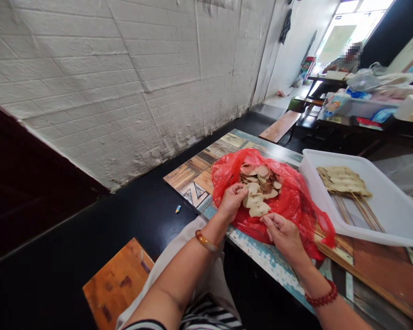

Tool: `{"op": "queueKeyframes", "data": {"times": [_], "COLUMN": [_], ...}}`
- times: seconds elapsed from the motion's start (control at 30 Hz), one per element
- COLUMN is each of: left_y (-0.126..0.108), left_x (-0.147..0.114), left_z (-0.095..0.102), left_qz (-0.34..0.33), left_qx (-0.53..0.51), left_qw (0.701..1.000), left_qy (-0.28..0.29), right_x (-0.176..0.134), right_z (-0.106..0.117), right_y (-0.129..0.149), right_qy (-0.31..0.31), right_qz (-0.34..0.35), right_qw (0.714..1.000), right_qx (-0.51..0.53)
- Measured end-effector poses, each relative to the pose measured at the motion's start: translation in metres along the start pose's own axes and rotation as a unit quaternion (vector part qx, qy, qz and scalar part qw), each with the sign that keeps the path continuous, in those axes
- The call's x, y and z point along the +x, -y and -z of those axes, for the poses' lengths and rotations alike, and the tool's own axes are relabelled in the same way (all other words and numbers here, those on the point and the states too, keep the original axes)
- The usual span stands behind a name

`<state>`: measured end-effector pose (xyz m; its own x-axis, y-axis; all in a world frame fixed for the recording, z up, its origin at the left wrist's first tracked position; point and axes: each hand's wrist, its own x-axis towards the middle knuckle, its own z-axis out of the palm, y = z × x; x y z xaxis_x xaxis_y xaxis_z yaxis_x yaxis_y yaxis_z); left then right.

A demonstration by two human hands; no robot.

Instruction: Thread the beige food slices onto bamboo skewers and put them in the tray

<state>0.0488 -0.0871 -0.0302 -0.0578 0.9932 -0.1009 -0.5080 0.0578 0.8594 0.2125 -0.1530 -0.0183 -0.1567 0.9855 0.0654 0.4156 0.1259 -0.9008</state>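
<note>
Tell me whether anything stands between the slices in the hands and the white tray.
Yes: the crumpled right side of the red plastic bag lies between the slices and the white tray, with the tray's raised wall beyond it. Nothing else visible blocks that way.

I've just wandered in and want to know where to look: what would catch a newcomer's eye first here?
Probably the bright red plastic bag, spread open on the patchwork-patterned table around a pile of pale slices. At its near side, the left hand and right hand hold a short row of slices between them. Right of the bag, a white tray with skewered slices inside also stands out.
</note>
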Motion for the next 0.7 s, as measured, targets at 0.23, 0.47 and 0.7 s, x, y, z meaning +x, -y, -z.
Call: {"op": "queueKeyframes", "data": {"times": [0.23,0.47,0.7], "left_y": [-0.001,-0.009,-0.005], "left_x": [-0.001,-0.008,-0.006], "left_z": [0.001,-0.003,-0.005], "left_qz": [0.021,0.097,0.079], "left_qx": [-0.08,-0.122,-0.141], "left_qw": [0.996,0.979,0.982], "left_qy": [0.019,0.134,0.095], "right_x": [0.001,0.001,0.002], "right_z": [0.0,0.0,0.0], "right_y": [0.0,0.002,-0.006], "right_qy": [-0.015,-0.017,0.011], "right_qz": [0.018,0.021,0.01], "right_qw": [1.0,1.0,1.0], "right_qx": [-0.01,-0.003,0.001]}}
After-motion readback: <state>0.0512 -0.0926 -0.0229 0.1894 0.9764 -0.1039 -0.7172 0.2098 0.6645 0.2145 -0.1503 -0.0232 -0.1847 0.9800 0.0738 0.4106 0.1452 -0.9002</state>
